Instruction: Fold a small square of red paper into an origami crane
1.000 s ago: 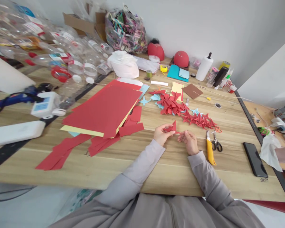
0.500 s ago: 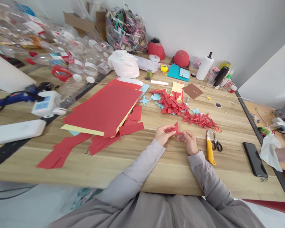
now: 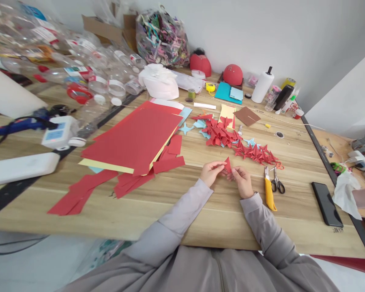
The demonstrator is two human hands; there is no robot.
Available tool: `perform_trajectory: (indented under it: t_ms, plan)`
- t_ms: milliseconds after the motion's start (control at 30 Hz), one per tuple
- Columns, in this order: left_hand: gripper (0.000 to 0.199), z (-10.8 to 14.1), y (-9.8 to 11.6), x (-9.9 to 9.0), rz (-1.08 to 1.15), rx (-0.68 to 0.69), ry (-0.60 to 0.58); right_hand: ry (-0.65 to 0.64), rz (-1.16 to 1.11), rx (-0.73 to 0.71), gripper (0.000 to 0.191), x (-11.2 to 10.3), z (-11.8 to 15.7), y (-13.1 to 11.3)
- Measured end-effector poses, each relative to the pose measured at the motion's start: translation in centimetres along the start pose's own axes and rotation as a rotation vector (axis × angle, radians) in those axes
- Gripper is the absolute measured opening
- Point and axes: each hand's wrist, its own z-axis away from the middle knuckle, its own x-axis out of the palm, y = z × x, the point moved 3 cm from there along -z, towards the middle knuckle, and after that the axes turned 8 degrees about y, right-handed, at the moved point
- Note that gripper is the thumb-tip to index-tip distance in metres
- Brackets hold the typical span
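Between my two hands is a small folded piece of red paper [image 3: 228, 164], its pointed tip turned up. My left hand [image 3: 211, 172] pinches its left side with thumb and fingers. On the other side, my right hand [image 3: 242, 180] is closed on its lower right edge, and the fingers hide part of the fold. Just beyond lies a heap of folded red paper stars [image 3: 220, 132], with another row of red stars [image 3: 257, 154] to its right. A few light blue paper stars [image 3: 186, 129] lie around the heap.
Large red sheets [image 3: 130, 136] and cut red strips [image 3: 79, 192] lie to the left. A yellow utility knife [image 3: 269, 190], scissors [image 3: 278, 185] and a black phone [image 3: 327, 204] lie on the right. Plastic bottles [image 3: 94, 83] crowd the back left.
The red paper has been folded smaller, into a narrower point. My right hand has shifted slightly left, and its thumb now presses against the paper's edge.
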Motion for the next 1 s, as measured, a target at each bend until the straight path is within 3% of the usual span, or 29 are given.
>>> perform_trajectory:
  t_ms: [300,467,633,867,1000]
  plan:
    - [0.047,0.29,0.54,0.20,-0.047,0.054,-0.047,0.012,-0.045,-0.022,0.034,0.44,0.02,-0.36]
    - [0.044,0.57,0.10,0.46,0.000,-0.036,-0.098,-0.024,0.013,-0.019,0.028,0.50,0.05,-0.40]
    - [0.048,0.36,0.29,0.16,0.155,-0.100,-0.057,0.013,-0.059,0.017,0.023,0.10,-0.01,-0.30]
    - [0.028,0.21,-0.04,0.07,0.131,-0.186,-0.049,0.030,-0.158,0.062,0.020,-0.21,-0.25,-0.02]
    - [0.026,0.40,-0.10,0.32,0.073,-0.187,-0.061,0.025,-0.137,0.046,0.019,-0.18,-0.23,0.00]
